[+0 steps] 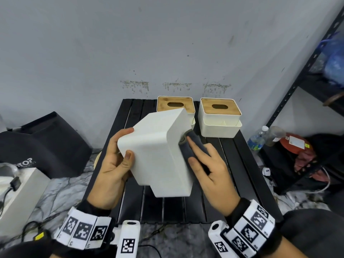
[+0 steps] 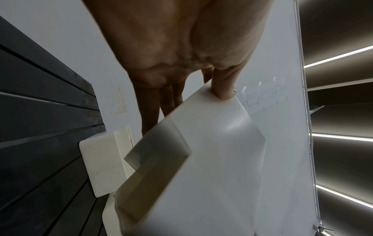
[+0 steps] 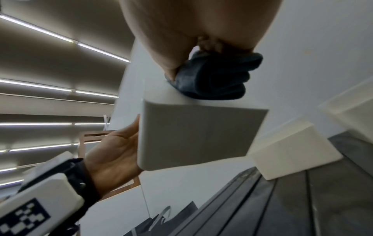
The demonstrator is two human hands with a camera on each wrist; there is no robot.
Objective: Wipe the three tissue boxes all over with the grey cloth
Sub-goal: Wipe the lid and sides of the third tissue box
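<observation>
A white tissue box (image 1: 160,151) hangs tilted above the black slatted table (image 1: 232,164), its plain underside toward me. My left hand (image 1: 121,146) grips its left end, thumb on the underside and fingers behind. On the box's right side my right hand (image 1: 190,149) holds the folded grey cloth (image 1: 186,146), fingers stretched along it. The right wrist view shows the cloth (image 3: 212,79) bunched between hand and box (image 3: 197,135). Two more white tissue boxes with wooden lids, one in the middle (image 1: 175,105) and one to the right (image 1: 219,116), stand at the table's back edge.
A grey wall rises right behind the table. At the right a black metal shelf (image 1: 297,81) stands with bottles (image 1: 257,138) and clutter at its foot. A black bag (image 1: 46,142) and a white box (image 1: 18,192) lie on the floor to the left.
</observation>
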